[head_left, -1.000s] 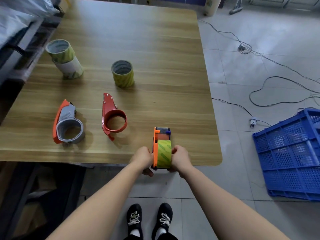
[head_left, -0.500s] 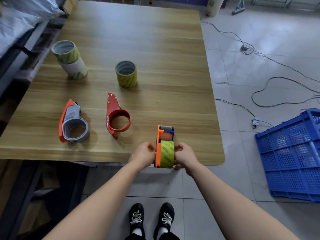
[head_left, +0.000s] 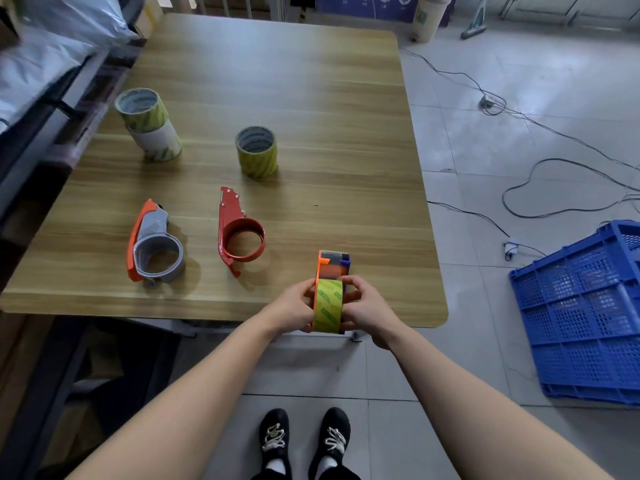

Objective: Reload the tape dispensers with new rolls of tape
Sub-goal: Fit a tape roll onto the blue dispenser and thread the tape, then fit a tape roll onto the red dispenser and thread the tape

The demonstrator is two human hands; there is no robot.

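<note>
comparing with half a second ago: right hand [head_left: 363, 306] now curls its fingers further over the right face of the green tape roll [head_left: 328, 306], while the left hand [head_left: 292, 308] pinches the orange dispenser [head_left: 327, 271] by its left plate as before. dispenser sits between both hands at the near edge of the table [head_left: 277, 81]. long axis runs away from the person, cutter end pointing to the far side, roll on edge nearest the body.
</note>
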